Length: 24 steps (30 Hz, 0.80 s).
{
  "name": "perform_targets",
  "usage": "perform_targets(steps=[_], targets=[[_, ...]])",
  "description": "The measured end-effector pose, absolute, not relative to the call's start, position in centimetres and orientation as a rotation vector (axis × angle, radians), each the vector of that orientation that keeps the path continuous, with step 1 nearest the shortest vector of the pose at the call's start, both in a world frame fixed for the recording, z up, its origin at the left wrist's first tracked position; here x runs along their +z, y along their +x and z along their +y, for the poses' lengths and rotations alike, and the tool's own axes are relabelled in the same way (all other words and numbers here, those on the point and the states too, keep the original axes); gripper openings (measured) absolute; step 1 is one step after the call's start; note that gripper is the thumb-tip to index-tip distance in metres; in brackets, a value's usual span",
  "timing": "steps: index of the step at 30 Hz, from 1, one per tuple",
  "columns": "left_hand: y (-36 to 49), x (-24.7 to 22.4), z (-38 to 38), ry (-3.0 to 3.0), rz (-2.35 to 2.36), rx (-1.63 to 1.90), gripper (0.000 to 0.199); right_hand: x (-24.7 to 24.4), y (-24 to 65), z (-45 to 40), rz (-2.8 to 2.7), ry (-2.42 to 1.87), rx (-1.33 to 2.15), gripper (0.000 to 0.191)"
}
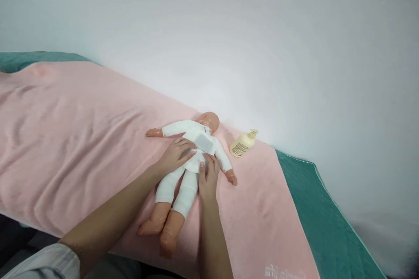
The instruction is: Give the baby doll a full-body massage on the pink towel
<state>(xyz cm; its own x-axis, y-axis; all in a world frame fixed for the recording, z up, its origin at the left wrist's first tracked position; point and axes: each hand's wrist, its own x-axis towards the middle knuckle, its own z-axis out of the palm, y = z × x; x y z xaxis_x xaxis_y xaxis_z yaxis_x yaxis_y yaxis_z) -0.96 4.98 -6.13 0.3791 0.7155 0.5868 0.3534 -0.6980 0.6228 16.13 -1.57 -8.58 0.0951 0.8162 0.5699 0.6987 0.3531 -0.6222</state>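
A baby doll [191,176] with a white cloth body lies on its back, its head toward the wall and its feet toward me. A light grey rectangular patch [203,143] shows on its chest. My left hand [176,155] rests on one side of the doll's torso, fingers stretched out below the patch. On the torso's other side lies my right hand [208,177], its fingers extended over the white cloth at the waist. Neither hand has lifted the doll off the blanket.
A cream pump bottle [242,144] stands tilted in view to the right of the doll, near the wall. Under everything spreads a wrinkled pink blanket [98,139]. A green cover [317,209] shows beneath its edges. The pale wall [209,30] rises behind.
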Motion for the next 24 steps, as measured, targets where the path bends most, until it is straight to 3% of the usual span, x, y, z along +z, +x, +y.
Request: perform_targets(steps=[8,17,24], targets=[[-0.3,-6.5,5.2,2.232,1.000,1.180,0.027,-8.3,15.9,-0.5,-1.663,-1.459,0.133,0.038],[0.8,-2.7,8.9,2.234,0.910,1.288,0.031,-4.2,16.9,5.0,-1.415,-1.401,0.122,0.041],[2.9,-4.9,12.6,2.485,1.025,1.149,0.029,-6.1,16.5,9.0,-1.555,-1.531,0.122,0.038]])
